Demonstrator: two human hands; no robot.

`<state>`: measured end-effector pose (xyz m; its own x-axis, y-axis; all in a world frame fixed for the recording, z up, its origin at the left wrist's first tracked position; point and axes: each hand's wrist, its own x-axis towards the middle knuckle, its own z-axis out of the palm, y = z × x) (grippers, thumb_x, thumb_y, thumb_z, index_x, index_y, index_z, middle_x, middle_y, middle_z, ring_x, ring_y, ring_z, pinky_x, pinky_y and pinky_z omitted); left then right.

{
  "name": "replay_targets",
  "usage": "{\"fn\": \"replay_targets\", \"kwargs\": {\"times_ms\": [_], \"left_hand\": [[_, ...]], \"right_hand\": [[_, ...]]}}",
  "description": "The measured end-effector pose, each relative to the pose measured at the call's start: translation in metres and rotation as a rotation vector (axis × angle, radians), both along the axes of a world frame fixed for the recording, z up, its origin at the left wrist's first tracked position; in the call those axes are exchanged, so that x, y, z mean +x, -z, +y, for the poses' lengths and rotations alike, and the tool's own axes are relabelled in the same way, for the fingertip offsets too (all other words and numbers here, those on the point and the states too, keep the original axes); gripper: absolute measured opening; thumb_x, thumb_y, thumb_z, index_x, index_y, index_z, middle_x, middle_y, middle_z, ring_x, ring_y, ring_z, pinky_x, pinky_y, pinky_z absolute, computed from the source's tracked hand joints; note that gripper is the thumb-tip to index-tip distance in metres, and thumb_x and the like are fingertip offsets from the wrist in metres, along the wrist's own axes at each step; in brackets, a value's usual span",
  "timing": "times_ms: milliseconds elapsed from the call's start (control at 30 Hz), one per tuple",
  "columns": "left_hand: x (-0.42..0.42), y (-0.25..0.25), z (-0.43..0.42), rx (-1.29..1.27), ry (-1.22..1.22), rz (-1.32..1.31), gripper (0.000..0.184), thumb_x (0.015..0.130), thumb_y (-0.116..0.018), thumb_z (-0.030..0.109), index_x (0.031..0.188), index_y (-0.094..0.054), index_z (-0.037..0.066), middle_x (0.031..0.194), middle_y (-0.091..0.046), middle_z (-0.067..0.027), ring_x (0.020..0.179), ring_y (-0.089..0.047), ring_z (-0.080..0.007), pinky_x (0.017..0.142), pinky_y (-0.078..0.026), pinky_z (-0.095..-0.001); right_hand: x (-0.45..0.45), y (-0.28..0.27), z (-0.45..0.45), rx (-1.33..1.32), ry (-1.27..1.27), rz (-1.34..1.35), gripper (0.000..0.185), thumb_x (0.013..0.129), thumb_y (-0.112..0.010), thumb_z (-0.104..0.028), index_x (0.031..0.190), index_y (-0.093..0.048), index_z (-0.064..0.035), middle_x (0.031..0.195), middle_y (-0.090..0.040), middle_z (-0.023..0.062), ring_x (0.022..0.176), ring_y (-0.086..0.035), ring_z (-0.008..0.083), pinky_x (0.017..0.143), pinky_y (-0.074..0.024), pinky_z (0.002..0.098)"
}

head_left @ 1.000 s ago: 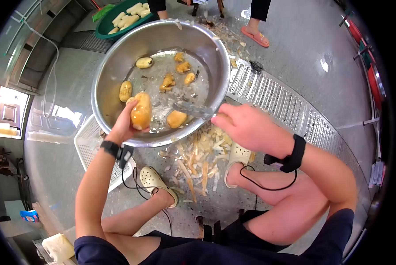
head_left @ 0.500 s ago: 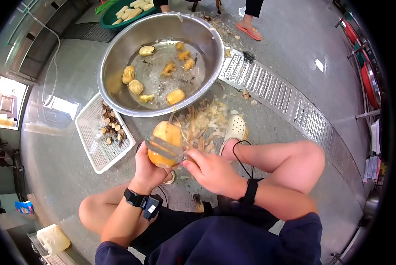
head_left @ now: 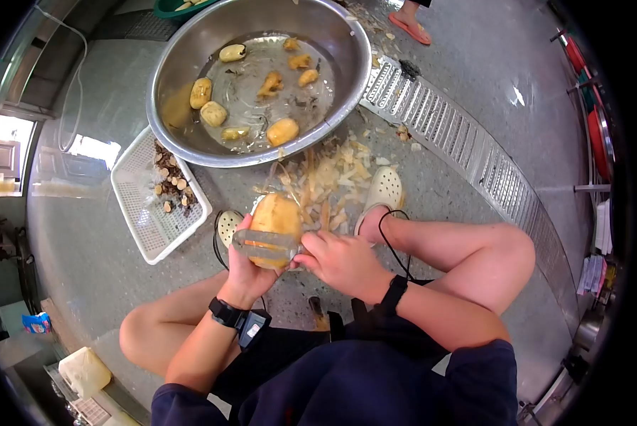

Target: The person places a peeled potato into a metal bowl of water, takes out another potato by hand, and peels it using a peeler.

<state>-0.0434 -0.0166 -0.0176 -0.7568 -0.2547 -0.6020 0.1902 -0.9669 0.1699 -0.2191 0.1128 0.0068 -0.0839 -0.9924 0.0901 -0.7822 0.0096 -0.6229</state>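
Observation:
My left hand (head_left: 246, 275) is closed around the lower side of a thick, yellowish lotus root piece (head_left: 276, 213). In my right hand (head_left: 343, 264) is the handle of a peeler (head_left: 265, 246), its wide metal blade lying across the front of the root. The handle is mostly hidden by my fingers. Beyond the root stands a large metal basin (head_left: 168, 121) of water with several unpeeled lotus root pieces (head_left: 283, 131) and knobbly ginger-like pieces (head_left: 270, 84) in it.
Peelings (head_left: 338, 170) litter the floor between my feet. A white plastic basket (head_left: 145, 224) with dark cut-off ends stands left of the basin. A metal drain grate (head_left: 446, 131) runs along the right. At the top are a green tub (head_left: 164, 10) and another person's sandalled foot (head_left: 409, 23).
The view has tilted down, so the basin sits higher. Both hands still hold the lotus root and peeler, and the blade lies slightly lower on the root.

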Motion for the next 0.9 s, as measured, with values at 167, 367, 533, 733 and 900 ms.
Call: {"fn": "replay_targets", "kwargs": {"times_ms": [167, 367, 533, 733, 900], "left_hand": [[0.006, 0.020, 0.008, 0.042, -0.049, -0.108, 0.065, 0.101, -0.038, 0.065, 0.140, -0.055, 0.016, 0.133, -0.063, -0.0104, 0.109, -0.063, -0.0308, 0.078, -0.055, -0.0472], [0.012, 0.028, 0.020, -0.031, -0.074, -0.092, 0.069, 0.102, -0.033, 0.063, 0.145, -0.049, 0.011, 0.127, -0.064, -0.0178, 0.103, -0.065, -0.0329, 0.077, -0.057, -0.0450], [0.007, -0.015, 0.024, -0.170, 0.007, 0.006, 0.076, 0.102, -0.031, 0.065, 0.145, -0.047, 0.005, 0.114, -0.064, -0.0263, 0.088, -0.066, -0.0350, 0.066, -0.053, -0.0395], [0.012, -0.022, 0.008, -0.144, -0.057, 0.020, 0.076, 0.102, -0.031, 0.066, 0.146, -0.048, 0.007, 0.126, -0.060, -0.0244, 0.090, -0.062, -0.0356, 0.068, -0.050, -0.0407], [0.003, -0.035, 0.004, -0.138, -0.097, -0.130, 0.072, 0.104, -0.030, 0.061, 0.149, -0.045, 0.008, 0.136, -0.057, -0.0223, 0.102, -0.064, -0.0406, 0.081, -0.055, -0.0490]], "right_hand": [[0.004, 0.016, -0.001, 0.146, 0.045, -0.107, 0.033, 0.099, -0.061, -0.042, 0.099, -0.055, -0.0097, 0.083, -0.069, 0.0127, 0.069, -0.068, 0.0360, 0.055, -0.0518, 0.0455], [0.006, 0.071, 0.000, 0.162, 0.027, -0.095, 0.032, 0.104, -0.053, -0.040, 0.102, -0.059, -0.0086, 0.078, -0.068, 0.0161, 0.072, -0.067, 0.0404, 0.061, -0.0525, 0.0513], [-0.068, 0.070, -0.015, 0.245, 0.232, -0.249, 0.036, 0.110, -0.044, -0.033, 0.096, -0.061, -0.0051, 0.091, -0.062, 0.0196, 0.072, -0.064, 0.0379, 0.065, -0.0487, 0.0469], [-0.024, 0.070, -0.014, 0.114, 0.186, -0.421, 0.040, 0.109, -0.043, -0.040, 0.101, -0.059, -0.0042, 0.078, -0.063, 0.0203, 0.073, -0.063, 0.0446, 0.068, -0.0497, 0.0488], [-0.019, 0.027, -0.017, 0.694, 0.346, -1.028, 0.032, 0.105, -0.053, -0.038, 0.097, -0.059, -0.0075, 0.077, -0.064, 0.0175, 0.064, -0.063, 0.0409, 0.059, -0.0493, 0.0456]]}}
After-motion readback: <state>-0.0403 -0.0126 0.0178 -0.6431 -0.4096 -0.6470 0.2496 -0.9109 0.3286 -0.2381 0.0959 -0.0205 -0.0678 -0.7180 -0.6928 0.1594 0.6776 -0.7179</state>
